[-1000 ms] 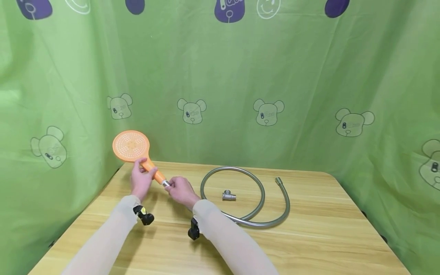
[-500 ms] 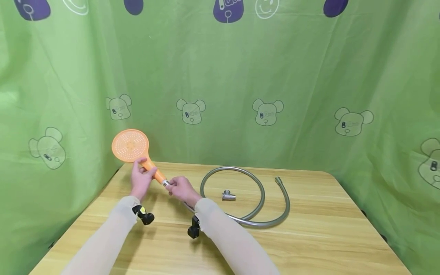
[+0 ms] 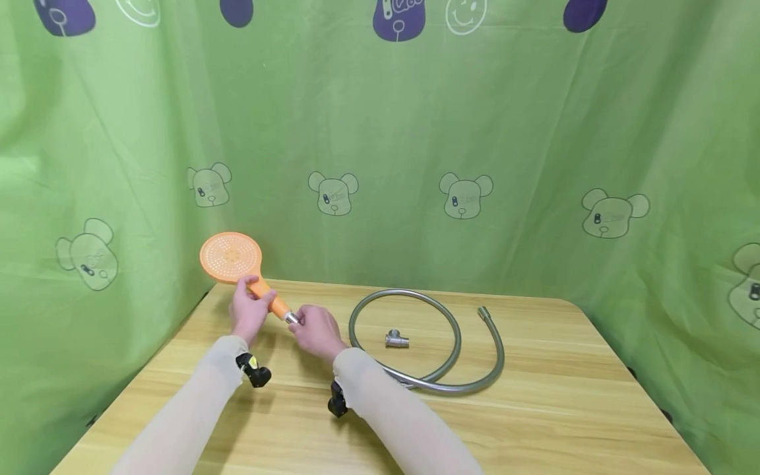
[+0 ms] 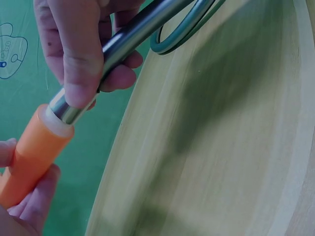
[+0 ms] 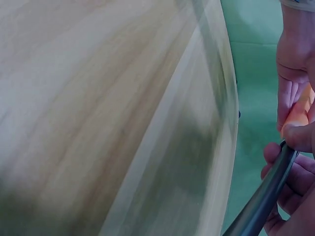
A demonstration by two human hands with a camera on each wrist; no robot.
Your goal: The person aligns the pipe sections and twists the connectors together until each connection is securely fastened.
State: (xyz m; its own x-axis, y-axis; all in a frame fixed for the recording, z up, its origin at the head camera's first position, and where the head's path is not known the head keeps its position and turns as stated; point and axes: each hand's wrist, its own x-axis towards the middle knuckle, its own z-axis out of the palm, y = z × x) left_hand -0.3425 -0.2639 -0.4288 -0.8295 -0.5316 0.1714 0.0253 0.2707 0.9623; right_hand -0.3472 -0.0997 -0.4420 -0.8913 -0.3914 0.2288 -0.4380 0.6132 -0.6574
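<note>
An orange shower head (image 3: 231, 256) with a perforated round face is held tilted above the table's back left. My left hand (image 3: 248, 310) grips its handle (image 4: 37, 155), fingers and thumb on opposite sides. At the lower end of that handle, my right hand (image 3: 318, 332) pinches the silver end fitting (image 4: 73, 116) of a shower hose (image 3: 457, 388). The fitting meets the handle's pale inner rim; how deep it sits cannot be told. In the right wrist view the grey hose (image 5: 263, 196) runs out from under the thumb. My right forearm hides part of the hose.
A small silver tee fitting (image 3: 396, 339) lies inside the hose loop on the wooden table (image 3: 552, 396). The hose's free end (image 3: 483, 313) points toward the back right. Green printed curtains (image 3: 392, 119) surround the table on three sides.
The shower head has dipped slightly, both hands still on it and the fitting. The right fingers have shifted a little around the fitting. The view has drifted slightly; the tee has not moved.
</note>
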